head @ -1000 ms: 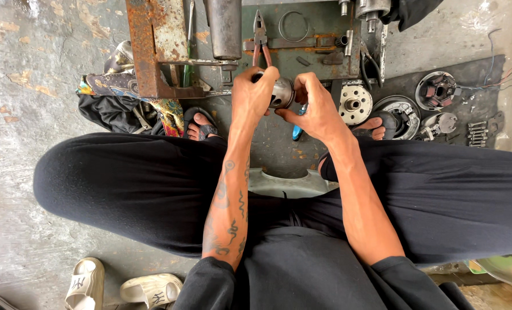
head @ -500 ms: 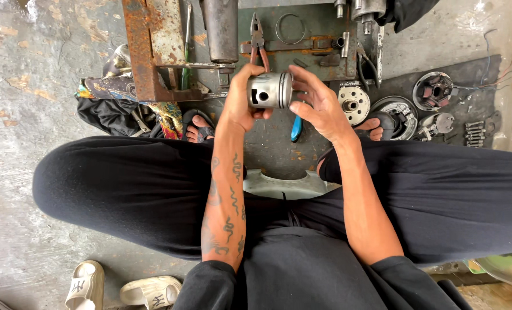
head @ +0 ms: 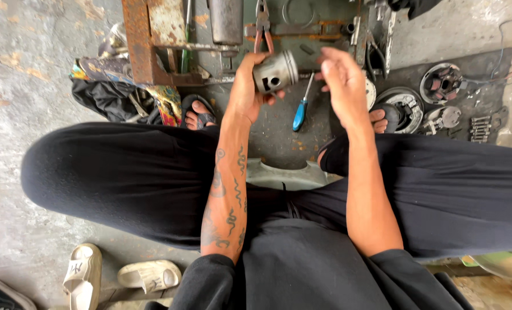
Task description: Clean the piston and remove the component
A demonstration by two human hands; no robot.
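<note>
- A grey metal piston [head: 276, 72], a short cylinder with a round pin hole in its side, sits tilted in the air above the concrete floor [head: 14, 74], in front of the seated person's knees.
- The left hand [head: 245, 89] grips the piston from its left side, fingers wrapped round the skirt and thumb across the near face.
- The right hand [head: 342, 80] is just to the right of the piston, apart from it, fingers loosely spread and holding nothing.
- Just below the piston, a blue-handled screwdriver [head: 301, 112] lies on the floor, its shaft pointing up toward the gap between piston and right hand.
- Directly above the piston, red-handled pliers [head: 262, 23] lie on a green metal surface.
- Left of the piston stands a rusty steel frame [head: 144, 40], with a dark cylinder [head: 226, 20] beside it.
- Further left of the piston, a patterned cloth [head: 104, 72] lies bunched on the floor.
- Below and left of the piston, one sandalled foot [head: 198, 115] shows; the other foot [head: 382, 117] peeps out beyond the right hand.
- Well to the right of the piston, round engine parts [head: 440, 83] and a row of bolts [head: 480, 126] rest on a dark mat [head: 497, 63].
- Far below the piston, near the lower left corner, pale slippers [head: 83, 275] lie on the floor.
</note>
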